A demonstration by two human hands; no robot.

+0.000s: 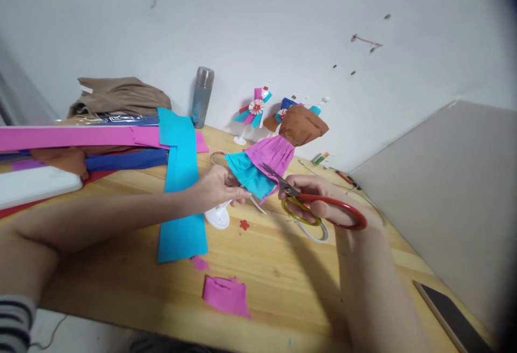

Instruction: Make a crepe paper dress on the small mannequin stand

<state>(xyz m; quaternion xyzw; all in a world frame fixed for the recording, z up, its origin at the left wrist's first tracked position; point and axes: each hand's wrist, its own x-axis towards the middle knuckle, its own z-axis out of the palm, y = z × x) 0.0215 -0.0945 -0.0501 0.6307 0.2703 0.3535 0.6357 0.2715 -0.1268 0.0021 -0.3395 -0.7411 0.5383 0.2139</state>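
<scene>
My left hand (216, 186) grips the lower part of a small doll mannequin on a white round stand (217, 217). The mannequin wears a paper dress (274, 151) with a brown top, a pink middle layer and a blue hem, tilted toward the right. My right hand (319, 202) holds red and yellow handled scissors (319, 207); their blades (277, 177) touch the dress's pink and blue hem. A long blue paper strip (180, 186) lies under my left wrist.
A pink paper scrap (226, 295) lies near the front edge of the wooden table (283, 267). Pink, blue and brown paper sheets (81, 143) pile up at left. A grey flask (202, 96), two more dressed mannequins (254, 111), a tape ring (317, 232) and a dark phone (452, 318) are there too.
</scene>
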